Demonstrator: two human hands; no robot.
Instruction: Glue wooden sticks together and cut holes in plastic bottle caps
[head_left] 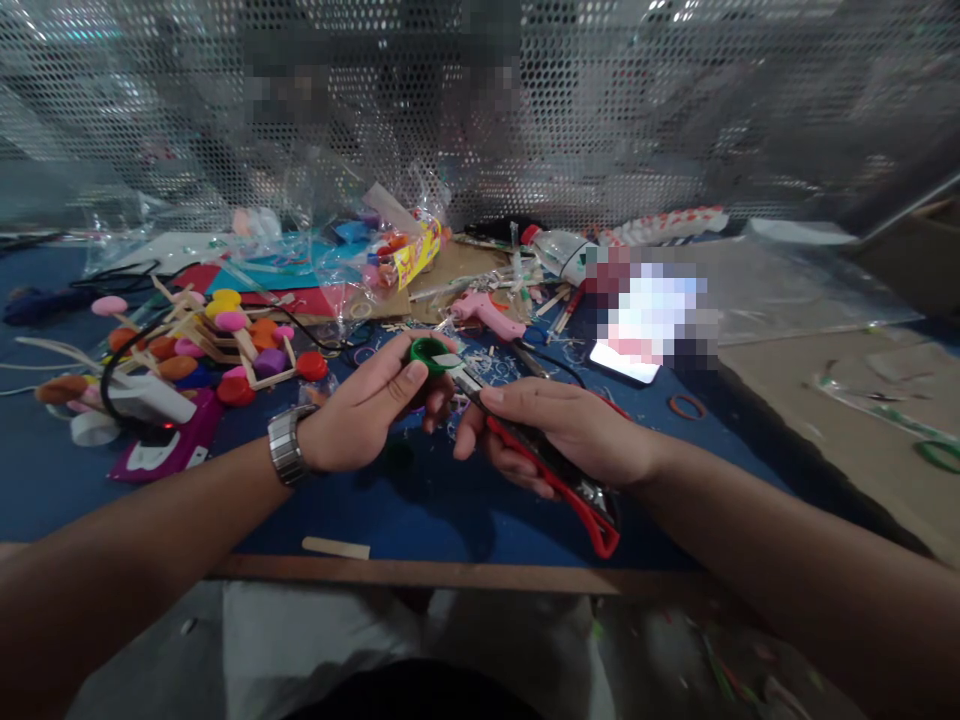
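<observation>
A small green plastic ring or cap (424, 350), its hollow side facing up, is pinched between the thumb and fingers of my left hand (360, 405). I cannot tell whether it has a bottom. My right hand (562, 425) is wrapped round a cutter (525, 445) with red and black handles. The cutter's pale metal tip (450, 362) reaches over the near rim of the green piece, at its right side. Both hands are above the blue tabletop. A flat wooden stick (336, 547) lies near the front edge, below them.
Stick constructions with coloured caps (225, 340) and a purple power strip (169, 440) are on the left. A pink glue gun (491, 315), plastic bottle (562, 255) and lit phone (637, 320) lie beyond my hands. Cardboard (840, 420) covers the right; perforated sheeting (600, 110) stands behind.
</observation>
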